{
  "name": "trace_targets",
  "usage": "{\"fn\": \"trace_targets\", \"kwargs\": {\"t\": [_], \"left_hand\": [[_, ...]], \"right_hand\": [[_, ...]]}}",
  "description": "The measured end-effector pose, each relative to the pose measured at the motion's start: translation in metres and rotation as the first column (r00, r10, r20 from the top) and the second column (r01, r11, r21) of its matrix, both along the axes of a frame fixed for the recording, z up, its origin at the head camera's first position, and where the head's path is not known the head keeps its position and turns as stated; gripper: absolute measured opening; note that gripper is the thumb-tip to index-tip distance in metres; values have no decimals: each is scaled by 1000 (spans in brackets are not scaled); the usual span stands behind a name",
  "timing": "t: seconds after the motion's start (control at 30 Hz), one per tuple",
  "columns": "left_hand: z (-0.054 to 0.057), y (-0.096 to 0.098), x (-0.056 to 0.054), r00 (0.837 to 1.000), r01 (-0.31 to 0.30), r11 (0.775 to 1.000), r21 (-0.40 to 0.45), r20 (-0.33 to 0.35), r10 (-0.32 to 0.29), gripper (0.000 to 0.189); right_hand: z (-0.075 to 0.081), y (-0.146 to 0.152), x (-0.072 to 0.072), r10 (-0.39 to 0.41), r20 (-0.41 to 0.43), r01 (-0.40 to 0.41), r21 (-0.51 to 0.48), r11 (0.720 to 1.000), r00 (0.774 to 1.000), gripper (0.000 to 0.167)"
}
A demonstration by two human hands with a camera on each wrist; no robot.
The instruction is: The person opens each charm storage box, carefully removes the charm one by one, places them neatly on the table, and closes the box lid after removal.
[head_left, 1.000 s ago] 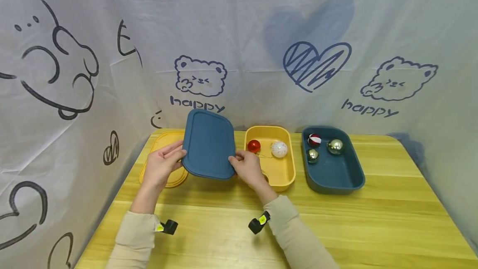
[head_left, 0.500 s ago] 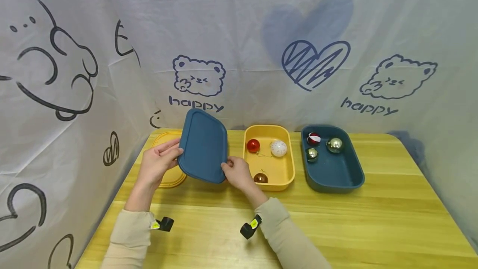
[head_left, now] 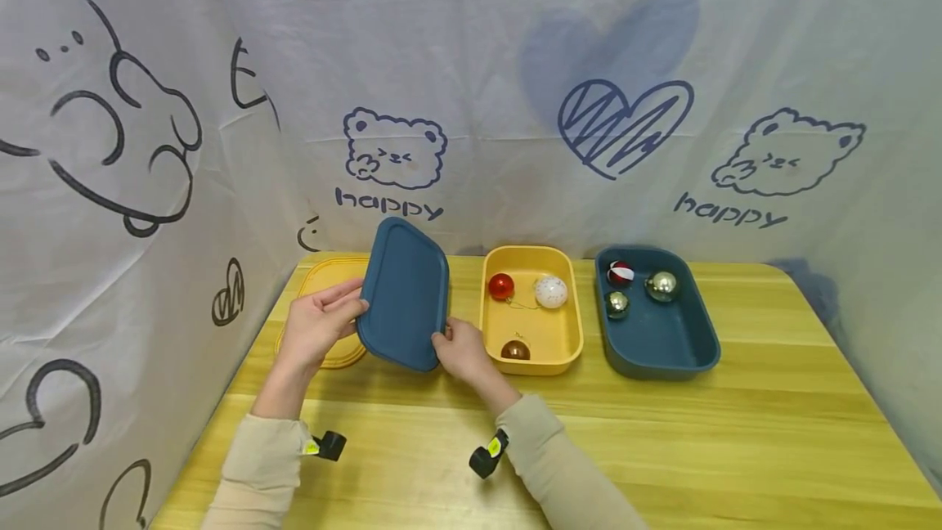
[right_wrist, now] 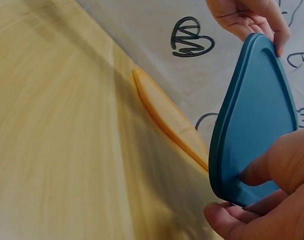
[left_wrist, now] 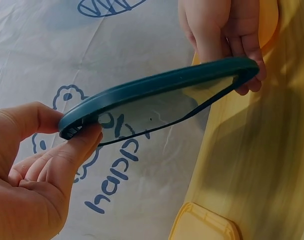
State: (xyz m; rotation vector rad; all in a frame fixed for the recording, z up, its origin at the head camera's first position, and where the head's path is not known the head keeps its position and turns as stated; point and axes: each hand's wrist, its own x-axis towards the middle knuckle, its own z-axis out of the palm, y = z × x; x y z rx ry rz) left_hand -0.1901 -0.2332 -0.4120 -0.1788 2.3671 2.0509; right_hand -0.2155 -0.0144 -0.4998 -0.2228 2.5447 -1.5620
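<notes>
Both hands hold a blue lid [head_left: 406, 294] raised above the table and tilted, its right side lower. My left hand [head_left: 316, 324] pinches the lid's left edge between thumb and fingers. At the lower right corner, my right hand [head_left: 465, 350] grips the edge, thumb on the face toward me; the right wrist view shows that thumb [right_wrist: 259, 170] pressed on the lid's face, fingers beneath. Partly hidden behind the lid and left hand, a yellow lid [head_left: 340, 350] lies on the table.
A yellow box [head_left: 540, 342] right of my hands holds a red ball [head_left: 501, 286], a white ball [head_left: 550, 292] and a brown ball [head_left: 515, 349]. Farther right, a blue box [head_left: 662, 350] contains several ornament balls. A white printed curtain [head_left: 508, 88] hangs behind the wooden table [head_left: 412, 448].
The blue lid has turned to a narrower angle, its lower right corner dropping. My right hand has moved left and down with it, uncovering the brown ball. The left hand keeps its hold.
</notes>
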Motion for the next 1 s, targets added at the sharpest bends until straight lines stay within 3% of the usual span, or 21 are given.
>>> {"fn": "trace_targets", "kwargs": {"t": [0.17, 0.33, 0.47, 0.7, 1.0], "left_hand": [[-3, 2, 1, 1000, -9, 1000, -28, 13, 9, 48], [-6, 5, 3, 1000, -18, 999, -27, 16, 18, 47], [-7, 9, 6, 1000, -9, 1000, -26, 27, 9, 47], [-7, 20, 13, 1000, 14, 996, -88, 4, -14, 45], [-8, 35, 15, 998, 32, 987, -159, -55, -41, 41]], "right_hand": [[-4, -3, 2, 4, -59, -2, 20, 1000, 998, 33], [-1, -3, 1, 0, -146, 9, 62, 998, 989, 42], [8, -2, -2, 4, -166, -2, 13, 1000, 986, 39], [30, -6, -12, 21, -157, -29, -48, 998, 987, 39], [47, -13, -24, -43, -119, 36, -63, 997, 992, 42]]}}
